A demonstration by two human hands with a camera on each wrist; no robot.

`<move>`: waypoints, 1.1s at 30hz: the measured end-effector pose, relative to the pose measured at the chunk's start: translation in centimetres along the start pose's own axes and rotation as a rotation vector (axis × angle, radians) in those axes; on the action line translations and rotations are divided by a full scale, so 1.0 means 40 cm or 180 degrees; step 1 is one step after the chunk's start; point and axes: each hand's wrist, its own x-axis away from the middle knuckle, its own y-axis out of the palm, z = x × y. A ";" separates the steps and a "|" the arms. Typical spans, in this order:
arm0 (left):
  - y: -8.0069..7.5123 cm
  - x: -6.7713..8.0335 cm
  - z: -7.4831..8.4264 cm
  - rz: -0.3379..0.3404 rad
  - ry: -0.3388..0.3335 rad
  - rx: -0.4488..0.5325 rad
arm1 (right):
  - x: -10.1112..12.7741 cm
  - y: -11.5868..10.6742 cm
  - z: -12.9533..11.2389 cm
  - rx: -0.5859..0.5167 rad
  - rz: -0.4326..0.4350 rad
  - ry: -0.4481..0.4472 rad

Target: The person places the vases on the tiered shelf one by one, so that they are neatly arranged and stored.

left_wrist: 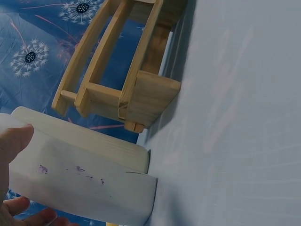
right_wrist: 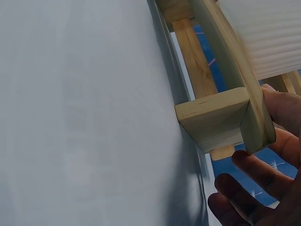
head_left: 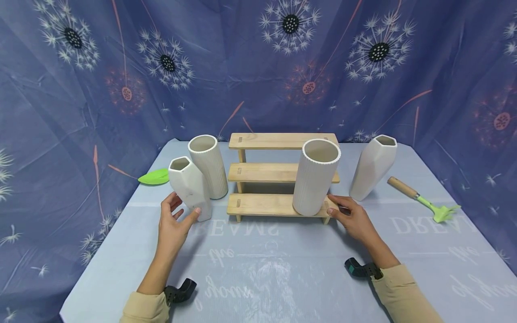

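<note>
A three-step wooden shelf (head_left: 278,172) (left_wrist: 141,94) (right_wrist: 216,117) stands mid-table. On the right end of its lowest step a white ribbed vase (head_left: 316,177) (right_wrist: 268,33) stands upright. My right hand (head_left: 337,207) lies open at that end of the step, its fingers (right_wrist: 254,179) just past the plank's edge and beside the vase's base. Left of the shelf stands a white faceted vase (head_left: 190,188) (left_wrist: 89,174), slightly tilted. My left hand (head_left: 179,211) is open beside it, the thumb (left_wrist: 14,141) touching its lower side and the fingers spread to its left.
A second ribbed vase (head_left: 208,166) stands behind the faceted one, against the shelf's left end. Another faceted vase (head_left: 373,167) stands to the right, with a green hand rake (head_left: 424,199) beyond it. A green leaf-shaped piece (head_left: 155,177) lies far left. Light-blue cloth (head_left: 282,269) covers the table.
</note>
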 end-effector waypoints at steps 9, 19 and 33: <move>0.009 -0.033 0.000 -0.0027 -0.0031 0.0050 | 0.003 -0.002 -0.009 -0.0036 0.0006 0.0004; 0.017 -0.050 0.000 -0.0065 -0.0051 0.0190 | 0.000 0.001 -0.002 0.0014 0.0052 -0.0032; 0.022 -0.066 0.004 -0.0235 -0.0132 0.0203 | 0.029 -0.019 -0.097 -0.0026 0.0058 -0.0060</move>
